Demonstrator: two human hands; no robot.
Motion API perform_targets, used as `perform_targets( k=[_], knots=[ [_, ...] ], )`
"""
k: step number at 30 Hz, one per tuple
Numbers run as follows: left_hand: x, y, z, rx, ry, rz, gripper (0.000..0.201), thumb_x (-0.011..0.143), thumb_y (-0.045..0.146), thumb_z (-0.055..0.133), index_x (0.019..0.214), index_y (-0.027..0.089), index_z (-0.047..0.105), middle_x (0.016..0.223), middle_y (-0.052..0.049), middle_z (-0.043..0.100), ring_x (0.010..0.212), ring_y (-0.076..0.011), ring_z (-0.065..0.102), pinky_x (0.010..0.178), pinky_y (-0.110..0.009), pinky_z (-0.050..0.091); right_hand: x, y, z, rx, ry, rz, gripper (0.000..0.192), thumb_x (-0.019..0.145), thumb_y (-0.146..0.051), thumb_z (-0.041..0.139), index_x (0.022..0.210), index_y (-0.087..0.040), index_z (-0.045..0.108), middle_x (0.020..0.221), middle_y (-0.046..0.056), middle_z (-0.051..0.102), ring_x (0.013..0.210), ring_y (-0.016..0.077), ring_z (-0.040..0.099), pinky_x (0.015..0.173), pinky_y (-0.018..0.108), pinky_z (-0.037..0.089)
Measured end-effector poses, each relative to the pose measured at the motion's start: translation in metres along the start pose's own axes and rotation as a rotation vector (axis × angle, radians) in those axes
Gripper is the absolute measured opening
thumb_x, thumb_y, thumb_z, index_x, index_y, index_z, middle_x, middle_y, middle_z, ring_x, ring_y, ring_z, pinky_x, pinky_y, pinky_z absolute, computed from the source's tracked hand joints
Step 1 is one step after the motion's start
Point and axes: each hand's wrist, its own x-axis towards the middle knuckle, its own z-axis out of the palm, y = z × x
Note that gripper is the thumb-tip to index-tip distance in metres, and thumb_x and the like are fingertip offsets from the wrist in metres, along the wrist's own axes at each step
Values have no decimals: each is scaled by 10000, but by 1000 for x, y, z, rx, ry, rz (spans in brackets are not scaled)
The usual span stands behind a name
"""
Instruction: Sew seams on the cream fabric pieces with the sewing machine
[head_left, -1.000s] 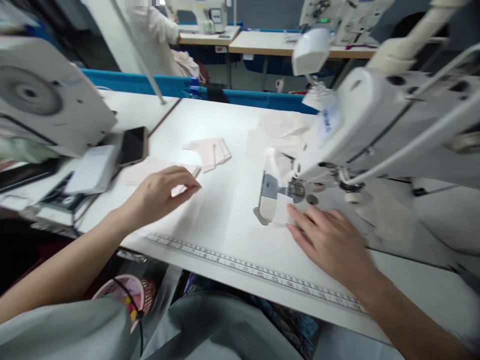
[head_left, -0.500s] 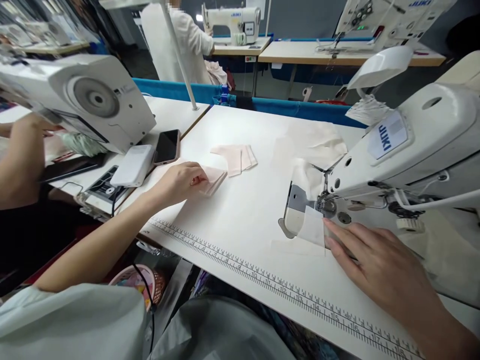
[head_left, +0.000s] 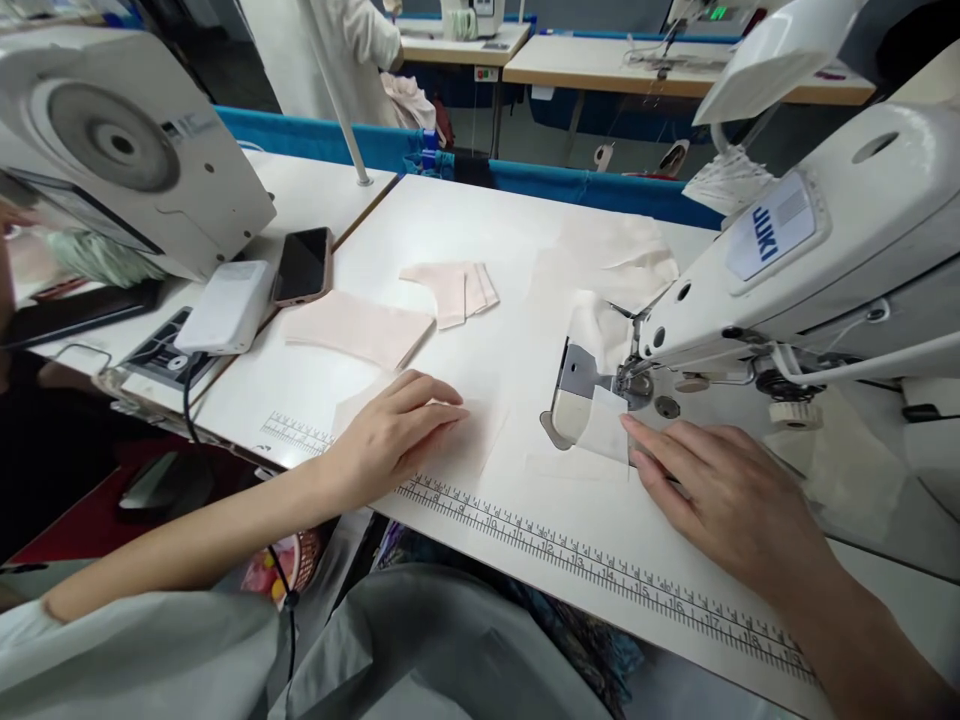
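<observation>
With my left hand spread flat on a pale fabric piece and my right hand flat beside the presser foot, I should slide the piece over unwrinkled, edges aligned.

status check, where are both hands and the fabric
Left hand flat on pale fabric piece. Right hand flat on white fabric at sewing machine. Nothing between.

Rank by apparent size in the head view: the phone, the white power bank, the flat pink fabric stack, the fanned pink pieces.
1. flat pink fabric stack, the largest.
2. fanned pink pieces and white power bank: they look about alike, so I will not rank them.
3. phone, the smallest, though partly tucked behind the power bank.
</observation>
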Motion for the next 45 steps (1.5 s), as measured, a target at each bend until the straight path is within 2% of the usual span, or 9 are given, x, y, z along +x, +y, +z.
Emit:
perform_targets(
  k=[4,9,13,17,20,25,30,34,45],
  knots=[
    [19,-6,7,243,-76,-3,229,948,269,500,1101,130,600,1088,-123,648,1009,-223,574,871,-392,496,-1,-2,-1,21,-5,-19,339,945,-189,499,1267,-103,561,824,69,667,733,209,575,710,362,426],
    [44,-9,9,370,-291,-168,240,891,341,566,983,123,609,809,-65,676,783,-210,617,778,-380,461,0,-4,-1,83,26,-24,320,960,-192,456,1244,-140,593,801,70,677,752,223,601,686,370,432],
    [47,-11,5,148,-327,-177,213,906,334,509,849,156,612,635,-1,592,605,-142,555,648,-301,421,2,-17,-7,306,5,151,302,956,-226,475,1222,-201,616,904,68,670,716,172,608,620,300,473],
    [49,-1,-3,-275,-320,-145,229,906,355,524,800,172,613,751,-15,603,650,-110,547,577,-233,406,8,-35,-22,768,-227,352,279,961,-295,468,1187,-284,632,1310,95,554,597,80,566,514,222,496],
    [59,12,-5,-528,-480,-215,217,901,352,540,808,172,618,695,5,597,593,-97,520,521,-212,387,12,-44,-31,1028,-370,378,269,949,-296,487,1164,-311,648,1502,90,369,706,91,610,615,239,539],
    [86,28,9,-698,-659,-250,191,914,335,506,963,182,609,723,4,646,593,-99,540,524,-202,405,12,-45,-34,1197,-410,410,277,948,-333,488,1156,-270,658,1064,65,615,795,127,615,642,230,511],
    [117,34,31,-493,-578,-238,250,902,375,511,796,173,614,534,54,462,458,-66,357,416,-190,260,7,-40,-32,1406,-340,690,316,953,-347,449,1155,-180,626,698,-20,527,582,96,533,559,228,489],
    [136,38,48,-376,-494,-187,257,880,345,522,752,165,653,593,30,557,495,-75,420,455,-202,313,5,-32,-34,1413,-339,793,315,937,-378,474,1102,-161,632,610,-38,513,572,105,546,553,233,495],
    [149,36,76,14,-388,-135,141,820,196,516,812,181,656,701,9,670,584,-127,562,539,-241,379,1,-18,-21,1349,-376,874,260,934,-344,476,1000,-161,649,897,53,681,573,87,590,463,197,465]
  ],
)
